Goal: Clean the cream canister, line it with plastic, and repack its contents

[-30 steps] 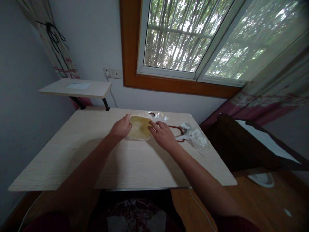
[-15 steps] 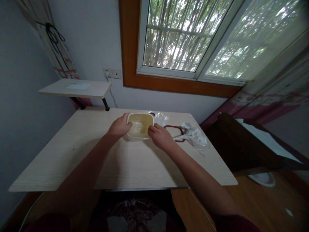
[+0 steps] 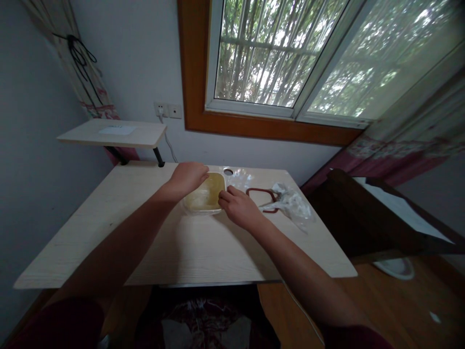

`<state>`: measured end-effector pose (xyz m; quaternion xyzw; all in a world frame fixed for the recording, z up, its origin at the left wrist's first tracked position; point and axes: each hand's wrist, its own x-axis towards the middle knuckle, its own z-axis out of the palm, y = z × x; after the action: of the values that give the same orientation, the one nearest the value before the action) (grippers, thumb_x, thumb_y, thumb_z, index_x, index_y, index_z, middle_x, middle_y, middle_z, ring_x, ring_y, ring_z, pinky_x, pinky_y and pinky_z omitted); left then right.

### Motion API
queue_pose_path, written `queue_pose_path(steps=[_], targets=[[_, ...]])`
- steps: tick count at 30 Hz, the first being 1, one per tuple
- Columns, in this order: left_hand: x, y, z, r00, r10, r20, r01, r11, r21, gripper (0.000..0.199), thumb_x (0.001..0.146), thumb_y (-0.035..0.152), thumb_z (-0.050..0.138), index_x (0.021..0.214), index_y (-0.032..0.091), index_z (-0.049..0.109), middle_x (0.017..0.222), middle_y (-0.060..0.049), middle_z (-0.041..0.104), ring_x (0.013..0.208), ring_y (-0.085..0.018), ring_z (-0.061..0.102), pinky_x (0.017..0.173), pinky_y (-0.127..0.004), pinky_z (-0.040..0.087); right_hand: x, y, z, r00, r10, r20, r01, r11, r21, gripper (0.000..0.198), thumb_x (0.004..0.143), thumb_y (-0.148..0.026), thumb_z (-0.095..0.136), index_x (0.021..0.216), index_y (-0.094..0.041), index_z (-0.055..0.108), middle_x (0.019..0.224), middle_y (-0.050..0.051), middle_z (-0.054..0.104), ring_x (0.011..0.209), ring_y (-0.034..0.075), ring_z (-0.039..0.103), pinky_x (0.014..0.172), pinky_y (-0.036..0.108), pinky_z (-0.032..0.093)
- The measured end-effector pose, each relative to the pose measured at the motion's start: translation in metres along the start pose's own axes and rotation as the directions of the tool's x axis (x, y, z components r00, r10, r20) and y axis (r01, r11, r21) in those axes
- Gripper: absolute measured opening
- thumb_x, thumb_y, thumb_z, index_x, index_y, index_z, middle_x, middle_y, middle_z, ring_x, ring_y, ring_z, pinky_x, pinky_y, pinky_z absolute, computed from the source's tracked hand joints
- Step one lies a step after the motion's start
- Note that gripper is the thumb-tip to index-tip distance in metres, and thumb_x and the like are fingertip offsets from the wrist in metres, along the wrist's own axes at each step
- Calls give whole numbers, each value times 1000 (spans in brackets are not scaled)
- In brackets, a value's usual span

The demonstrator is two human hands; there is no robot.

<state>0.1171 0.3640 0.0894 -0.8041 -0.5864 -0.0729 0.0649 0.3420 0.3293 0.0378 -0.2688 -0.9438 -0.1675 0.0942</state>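
Note:
A pale yellow plastic container [image 3: 214, 186], squarish with rounded corners, stands on the table with its open top tilted toward me. Clear, shiny plastic shows along its lower front edge and left side. My right hand [image 3: 238, 207] has its fingers closed on the right rim. Over the back left corner is my left hand [image 3: 187, 179], its fingers curled together and covering that part of the rim; what they pinch is hidden. To the right of my right hand lie a reddish-brown rounded frame [image 3: 259, 190] and a crumpled clear plastic bag [image 3: 292, 203].
The pale wooden table [image 3: 218, 257] has a round cable hole [image 3: 228, 172] at the back. A raised shelf [image 3: 127, 138] with a paper stands at the back left. Behind are a window and wall sockets [image 3: 167, 110]. Dark furniture [image 3: 363, 218] is at the right.
My left hand has risen from the container's left side and moved over its back left corner. The container has shifted slightly left; my right hand still grips its right rim.

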Motion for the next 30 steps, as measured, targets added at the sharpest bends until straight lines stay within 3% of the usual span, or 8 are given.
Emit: queue_pose_path(steps=[11,20,26,30], targets=[[1,3,5,998,-25,55,19,993,116,25,90,25,56,103,19,76,104,-13,77,97,-29,72,74,-33,47,-3,1,3,999,-31,-13,31,999,38,14,97,-15,57,91,-17,70,94,9,64,96,26,49,78,37,43],[-4,6,12,993,-74,87,61,989,137,26,88,26,63,111,18,74,105,-17,76,99,-32,72,74,-34,48,-3,1,7,998,-53,-38,56,994,93,14,94,-10,57,89,-17,69,92,9,64,95,25,49,79,36,41],[-5,6,6,987,152,-48,-155,986,-63,47,90,42,66,132,22,64,126,-10,71,112,-28,67,83,-33,49,-4,0,6,998,-45,-40,49,996,79,15,92,-9,58,89,-17,69,91,9,64,94,26,49,78,37,41],[0,17,-9,968,240,-75,-246,965,-86,29,97,33,54,116,21,73,116,-9,74,106,-24,69,83,-31,47,-6,-1,9,997,-55,-56,59,995,78,15,93,-10,58,89,-17,70,90,10,64,94,26,48,76,37,39]])
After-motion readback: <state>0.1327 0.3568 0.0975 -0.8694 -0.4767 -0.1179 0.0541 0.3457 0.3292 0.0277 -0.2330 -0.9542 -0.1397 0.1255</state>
